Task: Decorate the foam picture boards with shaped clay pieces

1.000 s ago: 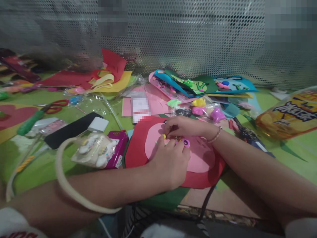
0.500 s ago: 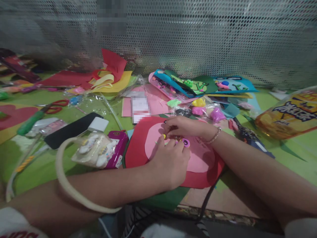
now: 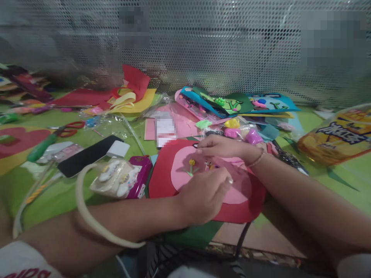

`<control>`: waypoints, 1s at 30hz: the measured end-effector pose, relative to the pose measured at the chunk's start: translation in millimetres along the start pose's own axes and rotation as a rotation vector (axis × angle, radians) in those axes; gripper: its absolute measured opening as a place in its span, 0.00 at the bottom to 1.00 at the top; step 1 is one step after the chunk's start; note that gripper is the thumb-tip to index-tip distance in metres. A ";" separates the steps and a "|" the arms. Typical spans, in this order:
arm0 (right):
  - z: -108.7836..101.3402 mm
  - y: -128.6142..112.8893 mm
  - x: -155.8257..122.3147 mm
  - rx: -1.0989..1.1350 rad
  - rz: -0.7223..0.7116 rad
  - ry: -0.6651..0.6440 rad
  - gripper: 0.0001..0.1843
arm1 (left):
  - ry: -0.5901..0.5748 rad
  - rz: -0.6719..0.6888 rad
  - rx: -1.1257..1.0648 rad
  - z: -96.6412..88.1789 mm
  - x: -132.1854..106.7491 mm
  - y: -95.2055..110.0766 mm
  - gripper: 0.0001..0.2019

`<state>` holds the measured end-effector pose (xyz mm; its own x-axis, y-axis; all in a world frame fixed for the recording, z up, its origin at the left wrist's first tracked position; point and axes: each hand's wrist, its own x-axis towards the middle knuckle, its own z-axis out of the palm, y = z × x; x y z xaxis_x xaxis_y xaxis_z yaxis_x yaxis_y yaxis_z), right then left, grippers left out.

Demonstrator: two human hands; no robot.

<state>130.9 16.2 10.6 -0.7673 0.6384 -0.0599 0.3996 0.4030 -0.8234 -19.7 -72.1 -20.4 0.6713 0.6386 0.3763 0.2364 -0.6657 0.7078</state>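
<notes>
A pink rounded paper shape (image 3: 181, 162) lies on a larger red paper shape (image 3: 160, 173) in front of me. On the pink paper is a small clay flower (image 3: 191, 163) with a yellow head and green stem and leaves. Beside it sits a small colourful clay figure (image 3: 208, 165), partly covered by my left hand (image 3: 204, 195). That hand is closed over the paper; a tiny whitish spot shows at its fingertips, too small to name. My right hand (image 3: 222, 148) rests at the paper's upper edge, fingers bent together beside a black-outlined spot; their grip is hidden.
Bagged coloured clay (image 3: 232, 132) lies behind the paper. Left are a black phone (image 3: 87, 156), a purple case (image 3: 142, 173), a cream headband-like loop (image 3: 79, 197) around my left forearm, and red-handled scissors (image 3: 72, 128). A snack bag (image 3: 336, 135) stands right. A perforated metal screen (image 3: 203, 46) rises behind.
My left hand has drawn back and right, and its fingers have curled in. My right hand has lifted off the yellow flower, which now shows. The view has shifted slightly.
</notes>
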 end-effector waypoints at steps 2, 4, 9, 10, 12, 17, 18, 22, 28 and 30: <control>-5.0 -6.6 -3.5 0.084 -0.038 -0.049 0.27 | 0.162 -0.149 -0.394 1.5 2.2 0.0 0.14; -8.2 -10.9 -5.8 0.142 -0.077 -0.066 0.30 | 0.334 -0.284 -0.694 2.9 6.5 0.2 0.14; -5.5 -16.0 -6.2 0.088 -0.155 0.015 0.31 | 0.514 -0.481 -0.911 2.2 17.0 1.0 0.14; -4.0 -17.2 -5.8 0.060 -0.153 0.032 0.31 | 0.522 -0.498 -0.901 1.6 17.7 1.2 0.14; -1.0 -20.2 -4.9 0.004 -0.132 0.051 0.29 | 0.553 -0.515 -0.864 0.8 17.5 1.1 0.14; 3.1 -27.0 -3.4 -0.216 -0.096 0.101 0.25 | 0.599 -0.573 -0.779 1.4 14.4 -2.4 0.16; 3.4 -27.3 -3.2 -0.275 -0.120 0.120 0.24 | 0.592 -0.586 -0.804 1.8 14.2 -3.1 0.17; 3.7 -26.2 -2.9 -0.326 -0.215 0.146 0.21 | 0.570 -0.589 -0.954 2.6 14.8 -5.1 0.19; 1.7 -20.7 -2.1 -0.179 -0.129 0.209 0.18 | 0.572 -0.533 -1.025 2.6 15.0 -6.3 0.14; -0.1 -17.0 -1.0 -0.106 -0.114 0.233 0.17 | 0.533 -0.497 -1.010 2.3 14.0 -4.9 0.15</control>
<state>124.8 8.8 24.7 -0.6792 0.7137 0.1712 0.3772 0.5396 -0.7527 -9.8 -60.8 -19.9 0.2396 0.9702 -0.0353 -0.4209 0.1366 0.8968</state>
